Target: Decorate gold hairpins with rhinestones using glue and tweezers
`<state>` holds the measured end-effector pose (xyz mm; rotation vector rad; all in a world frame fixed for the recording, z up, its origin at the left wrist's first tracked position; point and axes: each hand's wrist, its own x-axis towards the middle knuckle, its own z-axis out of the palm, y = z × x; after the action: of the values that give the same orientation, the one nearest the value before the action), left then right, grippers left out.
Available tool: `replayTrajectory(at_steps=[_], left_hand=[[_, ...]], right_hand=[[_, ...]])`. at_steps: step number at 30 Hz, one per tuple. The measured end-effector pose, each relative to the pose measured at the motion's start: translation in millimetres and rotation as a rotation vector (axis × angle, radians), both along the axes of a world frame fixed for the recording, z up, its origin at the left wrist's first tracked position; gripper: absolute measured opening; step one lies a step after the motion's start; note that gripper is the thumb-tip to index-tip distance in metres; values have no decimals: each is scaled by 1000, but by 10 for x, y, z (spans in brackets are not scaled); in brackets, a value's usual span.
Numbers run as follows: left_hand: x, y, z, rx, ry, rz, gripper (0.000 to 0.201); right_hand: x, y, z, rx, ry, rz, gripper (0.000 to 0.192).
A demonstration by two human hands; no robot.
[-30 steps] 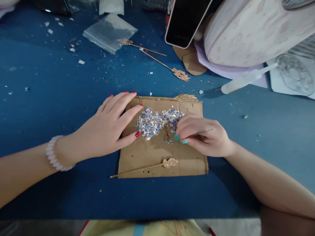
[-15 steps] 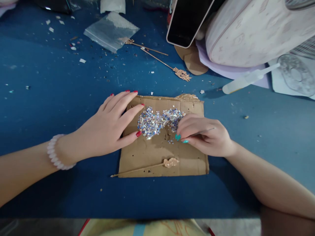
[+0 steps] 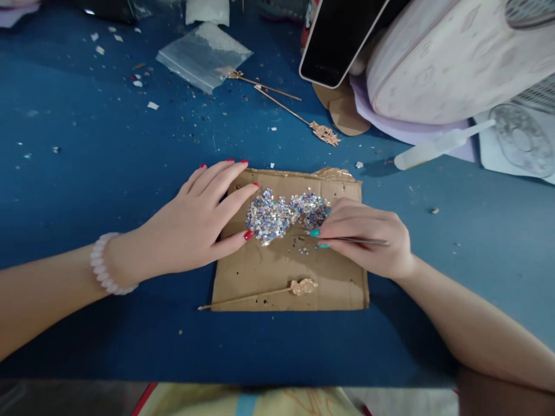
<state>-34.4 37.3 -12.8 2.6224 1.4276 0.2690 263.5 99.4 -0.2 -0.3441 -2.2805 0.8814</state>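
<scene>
My left hand (image 3: 191,219) lies with fingers spread over the left edge of a cardboard piece (image 3: 269,277), thumb and index tip beside a pile of shiny rhinestones (image 3: 271,216). At the pile's right side, my right hand (image 3: 368,234) is closed on thin metal tweezers (image 3: 359,240). Their tips point left, just below the stones. A few loose stones (image 3: 303,251) sit close under those tips. Lower on the cardboard rests a gold hairpin (image 3: 303,286) with an ornate head, its stick reaching past the left edge.
Two more gold hairpins (image 3: 325,133) lie farther back, near a clear zip bag (image 3: 203,56). At the back right are a phone (image 3: 340,40), a pale rounded case (image 3: 451,58) and a translucent glue bottle (image 3: 442,147). Small scraps (image 3: 152,106) dot the blue table.
My right hand has turned slightly, and the tweezers now show more fully, pointing left. My left hand stays spread in place. The whole view has shifted a little.
</scene>
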Motion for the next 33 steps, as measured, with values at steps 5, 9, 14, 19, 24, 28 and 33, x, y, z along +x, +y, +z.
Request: replayTrajectory(at_steps=[5, 9, 14, 19, 24, 28, 33], left_hand=[[7, 5, 17, -22, -24, -2, 60], [6, 7, 15, -24, -2, -4, 61], [2, 3, 6, -9, 10, -2, 61], [2, 5, 4, -26, -42, 3, 60], [0, 12, 3, -39, -43, 1, 61], [3, 6, 9, -29, -15, 12, 61], [5, 0, 11, -26, -6, 7, 61]], right_hand=[[-7, -16, 5, 52, -46, 11, 18], [-6, -20, -5, 93, -75, 41, 20], [-3, -18, -41, 182, -89, -66, 21], [-8, -15, -55, 199, -80, -145, 25], [-14, -28, -67, 171, -70, -184, 28], [-18, -32, -68, 139, -60, -206, 29], [-23, -32, -57, 153, -72, -224, 29]])
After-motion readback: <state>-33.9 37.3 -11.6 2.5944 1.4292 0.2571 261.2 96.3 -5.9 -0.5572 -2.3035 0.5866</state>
